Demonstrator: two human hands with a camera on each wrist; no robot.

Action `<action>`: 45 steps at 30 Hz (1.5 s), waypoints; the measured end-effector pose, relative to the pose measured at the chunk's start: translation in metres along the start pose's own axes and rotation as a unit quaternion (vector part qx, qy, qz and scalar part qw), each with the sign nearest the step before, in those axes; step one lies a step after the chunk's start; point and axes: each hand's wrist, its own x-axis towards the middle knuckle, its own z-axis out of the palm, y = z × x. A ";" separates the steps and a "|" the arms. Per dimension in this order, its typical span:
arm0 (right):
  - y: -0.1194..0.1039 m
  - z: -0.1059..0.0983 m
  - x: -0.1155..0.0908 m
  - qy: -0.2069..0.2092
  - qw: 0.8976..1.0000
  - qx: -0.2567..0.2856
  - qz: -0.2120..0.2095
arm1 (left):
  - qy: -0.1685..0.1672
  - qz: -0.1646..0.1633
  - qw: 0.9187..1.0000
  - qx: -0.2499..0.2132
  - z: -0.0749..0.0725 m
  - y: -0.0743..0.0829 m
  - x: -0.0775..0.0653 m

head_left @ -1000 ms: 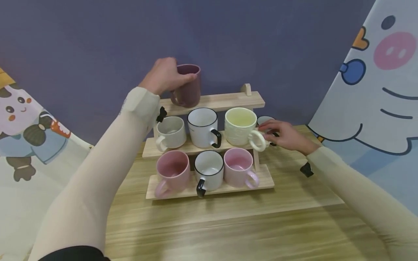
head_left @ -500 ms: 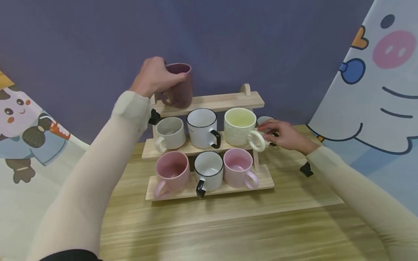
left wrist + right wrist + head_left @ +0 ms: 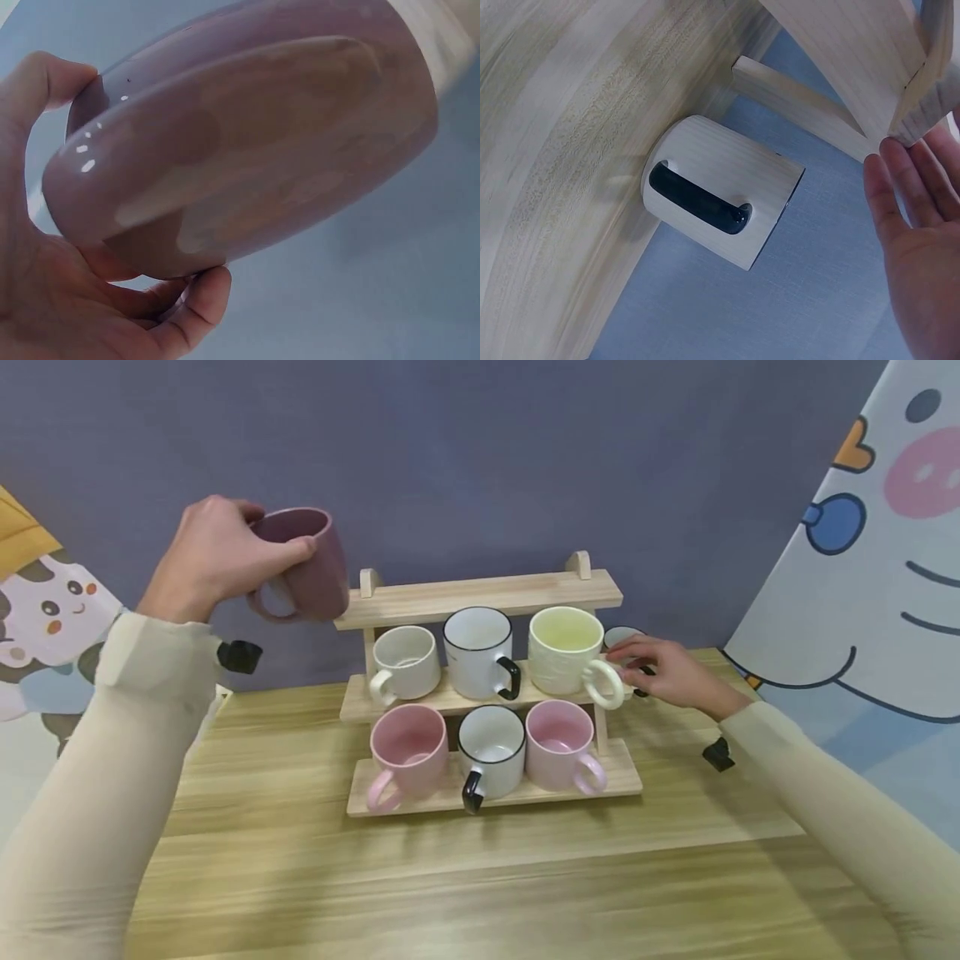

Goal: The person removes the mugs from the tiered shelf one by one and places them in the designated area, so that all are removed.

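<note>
A mauve mug (image 3: pixel 311 564) hangs tilted in the air left of the wooden rack. My left hand (image 3: pixel 225 556) grips it at the rim, thumb on the near side and fingers on the far side. Close up in the left wrist view, the mug's glossy body (image 3: pixel 247 142) fills the middle. My right hand (image 3: pixel 667 672) is at the right end of the rack's middle shelf. Its nearly straight fingers touch the wooden shelf end (image 3: pixel 930 109) in the right wrist view. Behind that hand a white mug with a black handle (image 3: pixel 720 191) stands on the table.
The three-tier wooden rack (image 3: pixel 495 593) stands on a wood-grain table (image 3: pixel 450 885). On its middle shelf are a cream mug (image 3: pixel 408 668), a white black-handled mug (image 3: pixel 476 660) and a pale yellow mug (image 3: pixel 562 652). Below stand a pink mug (image 3: pixel 408 752), another black-rimmed mug (image 3: pixel 498 764) and a light pink mug (image 3: pixel 555 752).
My left hand has carried the mauve mug left from over the top shelf to beyond the rack's left end. The right hand has stayed at the shelf end. The head view has shifted slightly.
</note>
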 end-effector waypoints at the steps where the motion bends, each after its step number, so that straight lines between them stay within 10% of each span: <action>1: 0.000 0.000 -0.002 0.002 1.000 0.001 0.001 | -0.001 -0.003 1.000 0.004 -0.002 -0.008 -0.003; 8: 0.004 -0.002 -0.012 0.011 0.999 -0.003 0.042 | -0.030 -0.013 0.999 0.037 0.013 -0.067 -0.025; 19: 0.002 -0.005 -0.017 0.012 0.998 -0.009 0.057 | -0.054 0.015 0.998 0.039 0.113 -0.129 -0.028; 29: 0.000 -0.006 -0.017 0.005 0.999 -0.017 0.049 | -0.054 0.045 0.998 0.004 0.166 -0.144 -0.012; 45: -0.003 -0.007 -0.016 0.001 0.999 -0.009 0.047 | -0.076 0.072 0.994 -0.014 0.187 -0.151 0.000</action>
